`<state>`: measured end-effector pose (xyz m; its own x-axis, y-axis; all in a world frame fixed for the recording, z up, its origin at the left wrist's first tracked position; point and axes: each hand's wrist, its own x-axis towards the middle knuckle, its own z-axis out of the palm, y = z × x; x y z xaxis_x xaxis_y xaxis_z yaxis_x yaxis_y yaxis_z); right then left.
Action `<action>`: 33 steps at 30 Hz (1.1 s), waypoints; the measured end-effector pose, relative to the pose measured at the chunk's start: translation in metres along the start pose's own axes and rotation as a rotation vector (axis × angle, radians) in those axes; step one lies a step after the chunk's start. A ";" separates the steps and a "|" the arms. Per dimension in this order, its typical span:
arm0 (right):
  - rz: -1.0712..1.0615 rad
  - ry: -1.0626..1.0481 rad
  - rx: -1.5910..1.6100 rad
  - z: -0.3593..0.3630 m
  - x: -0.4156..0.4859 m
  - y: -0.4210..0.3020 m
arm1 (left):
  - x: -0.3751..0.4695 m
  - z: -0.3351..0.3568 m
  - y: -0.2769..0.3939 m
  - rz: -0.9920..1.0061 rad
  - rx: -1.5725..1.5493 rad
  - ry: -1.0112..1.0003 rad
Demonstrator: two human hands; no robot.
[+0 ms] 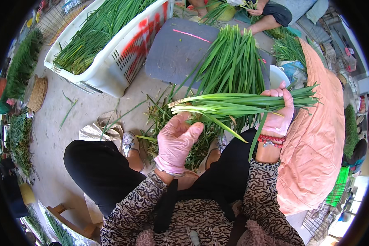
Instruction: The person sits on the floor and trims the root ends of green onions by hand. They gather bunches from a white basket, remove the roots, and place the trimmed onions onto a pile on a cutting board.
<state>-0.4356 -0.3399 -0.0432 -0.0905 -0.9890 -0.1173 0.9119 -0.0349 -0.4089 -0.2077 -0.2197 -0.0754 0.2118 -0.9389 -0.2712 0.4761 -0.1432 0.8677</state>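
Note:
My right hand, in a thin pink glove, grips a bunch of garlic chives near its leafy end. The bunch lies level across my front, its pale stem ends to the left. Just below those ends is my left hand, also gloved, with curled fingers and the thumb close to the stems. Whether it pinches a stem cannot be made out. One loose yellow-green leaf slants down from the bunch. Behind it, a larger pile of chives rests on a dark grey board.
At upper left stands a white plastic crate full of chives. Trimmings litter the floor between my shoes. A peach-coloured cloth cover bulges at my right, beside a white container. Another person's hand works across from me.

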 end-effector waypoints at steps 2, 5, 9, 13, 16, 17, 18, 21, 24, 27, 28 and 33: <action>-0.008 -0.054 -0.018 -0.002 0.001 0.003 | 0.001 0.012 0.001 -0.044 -0.033 0.021; -0.037 -0.059 -0.042 0.000 -0.001 0.008 | 0.010 0.013 0.001 -0.209 0.042 -0.013; -0.062 0.015 -0.080 0.011 -0.006 0.016 | 0.022 0.014 -0.008 -0.266 -0.070 0.009; -0.040 0.027 -0.050 0.009 -0.006 0.016 | 0.023 0.004 -0.019 -0.229 -0.166 -0.074; -0.056 -0.022 -0.077 0.004 -0.003 0.015 | 0.019 -0.004 -0.016 -0.217 -0.059 -0.114; -0.054 -0.027 -0.065 0.002 -0.002 0.013 | 0.018 -0.007 -0.015 -0.213 -0.001 -0.112; -0.054 -0.033 -0.054 -0.001 -0.001 0.009 | 0.019 -0.016 -0.016 -0.227 0.077 -0.091; -0.063 0.037 -0.058 0.002 -0.001 0.006 | 0.025 -0.045 -0.019 -0.198 0.192 -0.026; -0.076 0.066 -0.058 0.003 -0.002 0.005 | 0.036 -0.086 -0.033 -0.206 0.179 0.170; -0.079 0.049 -0.029 -0.004 0.002 -0.002 | 0.043 -0.137 -0.047 -0.325 0.255 0.405; -0.095 0.081 -0.039 -0.003 0.002 -0.002 | 0.044 -0.140 -0.053 -0.400 0.367 0.341; -0.140 0.139 -0.101 -0.001 0.000 -0.004 | 0.038 -0.114 -0.052 -0.602 1.033 0.128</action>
<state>-0.4394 -0.3399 -0.0430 -0.2739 -0.9459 -0.1740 0.8426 -0.1487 -0.5176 -0.1272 -0.2118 -0.1785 0.3018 -0.6057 -0.7362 -0.3684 -0.7863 0.4959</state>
